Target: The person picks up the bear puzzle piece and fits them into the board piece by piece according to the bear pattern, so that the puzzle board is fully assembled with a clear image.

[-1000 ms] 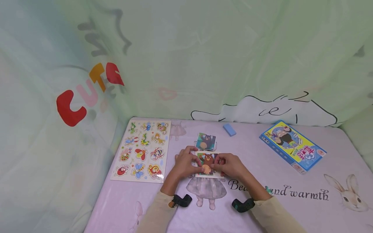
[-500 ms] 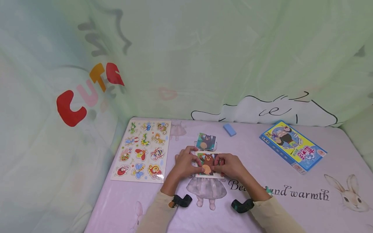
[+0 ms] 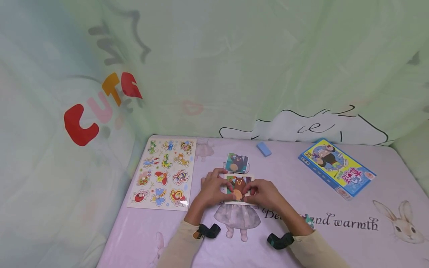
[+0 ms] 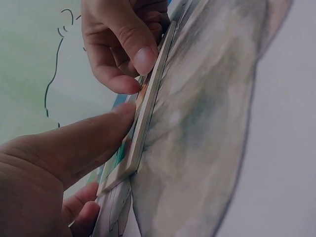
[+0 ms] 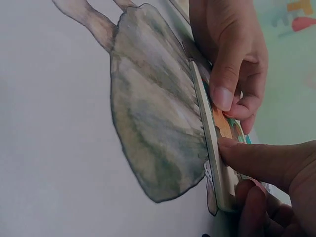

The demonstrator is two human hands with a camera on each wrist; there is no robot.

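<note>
In the head view a small bear jigsaw puzzle (image 3: 239, 183) in a pale wooden frame lies on the table between both hands. My left hand (image 3: 212, 189) holds its left side, the thumb on the picture's lower part and a finger at the far-left corner. At the right side my right hand (image 3: 266, 193) has its thumb and index finger bent on the picture's edge, covering the frame's right end. The right wrist view shows the right thumb (image 5: 261, 160) on the puzzle near the frame's near edge, other fingers curled beside it. A matching bear picture card (image 3: 237, 163) lies just beyond the puzzle.
A peg puzzle board (image 3: 162, 173) with insect pictures lies at the left. A blue block (image 3: 264, 149) sits toward the back. The blue and yellow box (image 3: 337, 168) rests at the back right. A printed cloth (image 3: 338, 242) covers the table.
My right hand has shifted slightly down at the puzzle's right side, showing more of the upper right of the bear picture. The left hand keeps its place.
</note>
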